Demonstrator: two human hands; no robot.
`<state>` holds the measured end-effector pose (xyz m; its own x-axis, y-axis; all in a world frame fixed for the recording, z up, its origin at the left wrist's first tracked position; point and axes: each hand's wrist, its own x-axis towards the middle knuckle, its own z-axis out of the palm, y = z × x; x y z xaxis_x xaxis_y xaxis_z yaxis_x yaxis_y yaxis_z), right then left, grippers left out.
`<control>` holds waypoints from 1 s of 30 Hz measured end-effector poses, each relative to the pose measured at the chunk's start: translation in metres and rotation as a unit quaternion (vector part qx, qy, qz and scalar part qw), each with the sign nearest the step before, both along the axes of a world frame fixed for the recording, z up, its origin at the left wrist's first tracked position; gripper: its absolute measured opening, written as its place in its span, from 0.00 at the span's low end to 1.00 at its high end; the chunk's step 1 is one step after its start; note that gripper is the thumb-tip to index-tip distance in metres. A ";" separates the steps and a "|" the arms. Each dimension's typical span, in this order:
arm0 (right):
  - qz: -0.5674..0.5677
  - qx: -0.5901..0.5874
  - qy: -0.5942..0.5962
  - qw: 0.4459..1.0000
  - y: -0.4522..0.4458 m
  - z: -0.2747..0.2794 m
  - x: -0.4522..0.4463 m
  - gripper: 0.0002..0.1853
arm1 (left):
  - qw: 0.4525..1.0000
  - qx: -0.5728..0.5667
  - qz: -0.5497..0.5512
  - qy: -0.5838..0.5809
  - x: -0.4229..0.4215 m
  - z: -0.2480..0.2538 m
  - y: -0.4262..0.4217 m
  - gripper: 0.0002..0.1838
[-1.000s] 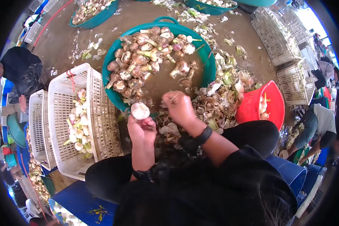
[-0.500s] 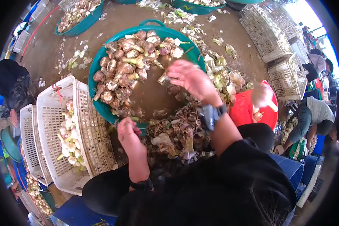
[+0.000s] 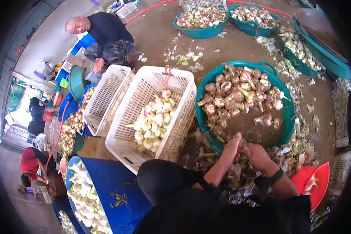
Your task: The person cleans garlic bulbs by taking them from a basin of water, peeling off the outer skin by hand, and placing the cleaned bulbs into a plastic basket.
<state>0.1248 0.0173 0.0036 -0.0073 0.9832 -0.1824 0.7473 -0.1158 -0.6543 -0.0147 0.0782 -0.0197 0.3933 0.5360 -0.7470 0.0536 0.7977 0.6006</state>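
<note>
My left hand (image 3: 230,152) and my right hand (image 3: 257,156) meet at the near rim of a green tub (image 3: 201,113). Their fingers are closed around a garlic bulb (image 3: 237,157), mostly hidden, with a bit of reddish-purple skin showing between them. Brown, unpeeled garlic bulbs (image 3: 232,91) with cut stems fill the tub's left and far side, and one loose bulb (image 3: 266,119) lies on its bare floor at the right. Shed garlic skins (image 3: 238,171) are heaped below my hands. Right of me stands a red basin (image 3: 319,181) with pale peeled garlic inside.
A white crate (image 3: 123,136) of cleaned garlic (image 3: 154,121) stands left of the tub, with another crate (image 3: 101,93) beside it. A blue barrel (image 3: 117,183) holding garlic is near my knee. One person (image 3: 111,37) sits across; another (image 3: 31,163) bends at left. Green tubs (image 3: 202,31) stand behind.
My view has swung left. My right hand, open over the tub before, has come down to join my left. The blurred pale bulb above the red basin is gone from the air.
</note>
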 end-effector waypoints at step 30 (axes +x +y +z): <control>-0.200 -0.185 0.325 0.906 -0.035 -0.019 -0.016 0.16 | 0.982 0.075 -0.071 -0.158 -0.009 0.015 -0.010 0.17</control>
<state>0.1092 -0.0176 -0.0156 0.1126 0.8033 -0.5849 0.0679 -0.5935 -0.8020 -0.0240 0.0685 -0.0048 0.6711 0.5542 -0.4925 -0.0505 0.6968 0.7155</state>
